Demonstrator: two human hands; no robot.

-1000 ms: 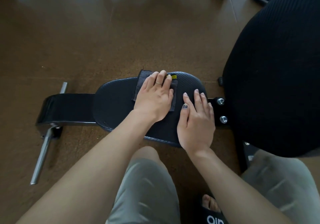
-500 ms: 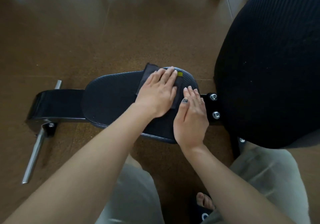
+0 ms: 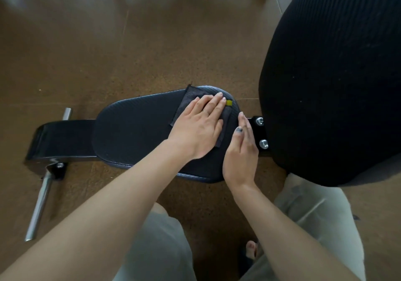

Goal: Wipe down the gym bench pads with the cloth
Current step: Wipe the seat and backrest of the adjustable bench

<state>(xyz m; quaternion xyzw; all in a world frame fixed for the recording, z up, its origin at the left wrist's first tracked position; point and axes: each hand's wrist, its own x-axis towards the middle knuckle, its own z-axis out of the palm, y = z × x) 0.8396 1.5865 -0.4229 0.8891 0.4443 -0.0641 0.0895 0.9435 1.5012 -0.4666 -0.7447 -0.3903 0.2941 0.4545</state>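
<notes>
Nearest the person, the right hand (image 3: pixel 240 150) stands on edge at the near right end of the seat pad (image 3: pixel 134 129), fingers straight and together, holding nothing. It rests against the pad just beside the frame bracket (image 3: pixel 259 133), where two bolt heads (image 3: pixel 263 144) stand proud.

Just beyond it, the left hand (image 3: pixel 198 126) lies flat, fingers extended and closed side by side, pressing the cloth (image 3: pixel 189 98) onto the right end of the seat pad. The hand covers most of the cloth; a corner shows beyond the knuckles and a strip shows at the fingertips, next to a small yellow tag (image 3: pixel 229 102). The two hands are close but not touching.

Hazards, judged from this layout:

- Cloth slip. The cloth is held by palm pressure only, not gripped. A fast stroke on the textured pad may leave it behind or bunch it.
- Knuckle strike. A stroke carried too far right brings fingers against the bolt heads or bracket edge.
- Incomplete coverage. The left portion of the seat pad and the large back pad (image 3: pixel 336 85) at right show no cloth contact at present; both appear to remain.

Farther left, a steel bar (image 3: pixel 40 202) projects along the floor (image 3: pixel 152 42), a trip point when the person repositions.
</notes>
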